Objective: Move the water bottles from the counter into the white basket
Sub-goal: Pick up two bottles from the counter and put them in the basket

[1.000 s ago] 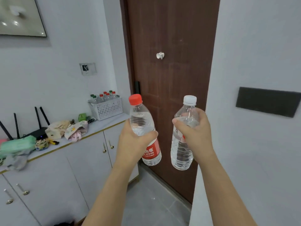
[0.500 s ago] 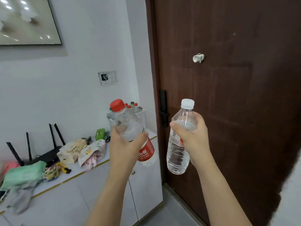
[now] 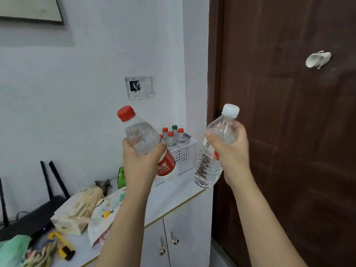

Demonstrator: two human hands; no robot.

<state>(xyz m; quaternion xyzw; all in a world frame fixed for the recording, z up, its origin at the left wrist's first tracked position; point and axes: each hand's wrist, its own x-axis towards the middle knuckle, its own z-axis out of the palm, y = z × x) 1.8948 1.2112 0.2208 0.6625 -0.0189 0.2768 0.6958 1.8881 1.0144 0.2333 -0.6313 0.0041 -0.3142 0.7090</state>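
The left hand (image 3: 142, 160) wraps its fingers around a red-capped bottle (image 3: 146, 143), the right hand (image 3: 231, 151) curls round a white-capped bottle (image 3: 212, 151), both aloft before the white basket (image 3: 185, 155) on the counter (image 3: 173, 197). The left hand and its bottle hide the basket's left side; bottles standing inside show only caps and shoulders.

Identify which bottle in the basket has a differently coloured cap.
The green-capped bottle at the back of the white basket; the other caps visible there are red.
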